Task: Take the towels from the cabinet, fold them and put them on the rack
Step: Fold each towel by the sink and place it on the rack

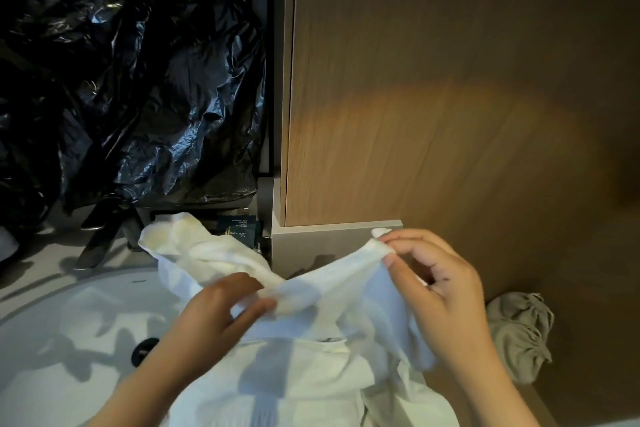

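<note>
Beyond the hands, a wood-grain panel fills the far right and a crumpled black plastic bag fills the far left. Neither has a part in this step. Below the left hand lies a white basin, set into the tabletop.

The towel is white and thin. It is stretched in the air between the two hands, with a loose corner flopping away past the left hand and the rest hanging towards the person. More white cloth lies below, and whether that is the same towel I cannot tell.

The left hand pinches a bunched fold between thumb and fingertips. The right hand pinches the top edge near a corner between thumb and forefinger, its other fingers loosely curled.

The step looks like opening the towel out before the first fold. To do it well, the left hand should work along the edge to the true corner rather than hold mid-cloth. Then draw the edge taut and level, keeping the hanging part out of the basin in case it is wet.

Just right of the right hand lies a crumpled grey cloth. Past the left hand are small dark packets, and below it the black drain.
</note>
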Tool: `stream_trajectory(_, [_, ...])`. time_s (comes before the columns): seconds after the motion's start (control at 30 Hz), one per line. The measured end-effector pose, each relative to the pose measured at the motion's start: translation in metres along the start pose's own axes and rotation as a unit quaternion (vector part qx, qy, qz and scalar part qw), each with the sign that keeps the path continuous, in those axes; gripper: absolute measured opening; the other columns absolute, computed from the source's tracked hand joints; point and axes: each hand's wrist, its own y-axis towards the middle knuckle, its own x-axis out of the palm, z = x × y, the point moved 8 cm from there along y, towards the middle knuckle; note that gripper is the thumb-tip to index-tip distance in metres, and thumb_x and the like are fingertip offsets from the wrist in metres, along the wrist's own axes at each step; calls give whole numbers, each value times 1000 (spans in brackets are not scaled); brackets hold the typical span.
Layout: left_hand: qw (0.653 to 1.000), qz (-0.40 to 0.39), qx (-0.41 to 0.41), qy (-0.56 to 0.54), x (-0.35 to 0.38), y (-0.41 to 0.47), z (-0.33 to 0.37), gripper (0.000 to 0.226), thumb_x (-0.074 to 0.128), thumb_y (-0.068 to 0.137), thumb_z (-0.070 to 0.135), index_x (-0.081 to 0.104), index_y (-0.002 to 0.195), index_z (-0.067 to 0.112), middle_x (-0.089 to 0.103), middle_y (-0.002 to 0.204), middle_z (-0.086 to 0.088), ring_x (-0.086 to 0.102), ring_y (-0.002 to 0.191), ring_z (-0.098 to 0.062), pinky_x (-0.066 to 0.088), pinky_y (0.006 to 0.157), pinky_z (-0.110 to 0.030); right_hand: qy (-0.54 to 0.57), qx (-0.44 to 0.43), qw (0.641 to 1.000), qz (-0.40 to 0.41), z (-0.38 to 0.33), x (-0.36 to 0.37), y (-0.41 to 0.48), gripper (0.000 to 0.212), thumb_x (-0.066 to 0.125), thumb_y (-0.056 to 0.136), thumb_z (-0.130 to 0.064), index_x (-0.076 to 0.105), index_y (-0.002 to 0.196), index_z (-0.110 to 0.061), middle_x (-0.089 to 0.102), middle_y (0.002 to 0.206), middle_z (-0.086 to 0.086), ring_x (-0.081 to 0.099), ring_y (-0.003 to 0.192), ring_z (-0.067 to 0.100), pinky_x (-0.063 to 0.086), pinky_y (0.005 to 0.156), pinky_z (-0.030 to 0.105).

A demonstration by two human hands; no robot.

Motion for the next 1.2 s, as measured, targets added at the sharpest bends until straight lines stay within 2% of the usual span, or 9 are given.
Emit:
stream_trajectory(0.1, [998, 61, -5, -6, -22, 1, -10, 46, 48, 91, 55, 55, 66, 17, 53, 65, 4, 53, 64, -8, 42, 60, -25, 10, 16, 999, 42, 0, -11, 8, 21, 64, 90, -2, 73, 86, -22, 69, 95, -17, 64, 92, 3, 45, 73, 7])
stream_trajectory(0.27, [988, 123, 91, -20, -53, 15, 50, 30, 51, 94, 36, 56, 67, 26, 56, 70, 14, 56, 68, -3, 40, 62, -13, -12, 91, 996, 9, 5, -6, 15, 21, 62, 85, -31, 67, 104, -41, 66, 105, -28, 61, 91, -7, 48, 73, 10])
stream_trajectory(0.4, [984, 117, 133, 2, -52, 24, 89, 30, 49, 94, 38, 52, 67, 25, 48, 63, 18, 51, 65, -2, 38, 62, -14, 23, 72, 990, -117, -5, 16, 7, 66, 74, 78, -19, 52, 131, -53, 59, 126, -33, 54, 117, -12, 44, 87, 5])
stream_trajectory(0.5, [986, 126, 108, -14, -48, 29, 90, 25, 54, 92, 34, 56, 68, 26, 52, 62, 17, 52, 64, -2, 38, 61, -16, 18, 54, 972, -229, -12, 39, -6, 70, 72, 68, -32, 50, 129, -57, 58, 128, -33, 52, 122, -9, 47, 92, 12])
stream_trajectory(0.6, [987, 127, 66, -73, -45, 34, 83, 26, 56, 91, 31, 66, 69, 19, 61, 64, 9, 57, 65, -8, 40, 60, -16, 14, 63, 964, -260, -12, 49, -10, 73, 84, 61, -48, 54, 128, -53, 63, 122, -29, 61, 112, -4, 52, 87, 25])
stream_trajectory(0.73, [973, 86, -10, -214, -35, 41, 76, 27, 60, 84, 34, 72, 70, 14, 65, 64, 0, 55, 57, -6, 42, 56, -18, 46, 80, 976, -199, -12, 53, -4, 64, 79, 62, -64, 60, 121, -52, 68, 112, -27, 65, 106, -1, 55, 83, 27])
stream_trajectory(0.87, [952, 4, -33, -305, -23, 38, 75, 25, 61, 86, 30, 74, 77, 11, 68, 75, -12, 60, 68, -13, 48, 66, -29, 40, 82, 984, -153, -10, 54, 1, 32, 77, 75, -49, 70, 104, -40, 73, 93, -17, 67, 84, 2, 56, 73, 32])
stream_trajectory(0.97, [956, 3, -9, -295, -26, 34, 72, 25, 58, 88, 33, 75, 84, 14, 71, 83, -7, 66, 80, -21, 51, 74, -33, 29, 77, 987, -137, -7, 52, 2, 9, 77, 82, -34, 70, 86, -32, 69, 75, -8, 60, 67, 10, 49, 62, 32])
stream_trajectory(1.2, [979, -27, -43, -199, -21, 10, 24, 19, 67, 79, 43, 71, 82, 26, 65, 77, -8, 62, 73, -26, 50, 68, -38, 71, 37, 996, 42, -20, -8, 20, 7, 72, 88, -24, 70, 81, -25, 69, 77, -7, 59, 68, 2, 45, 61, 15])
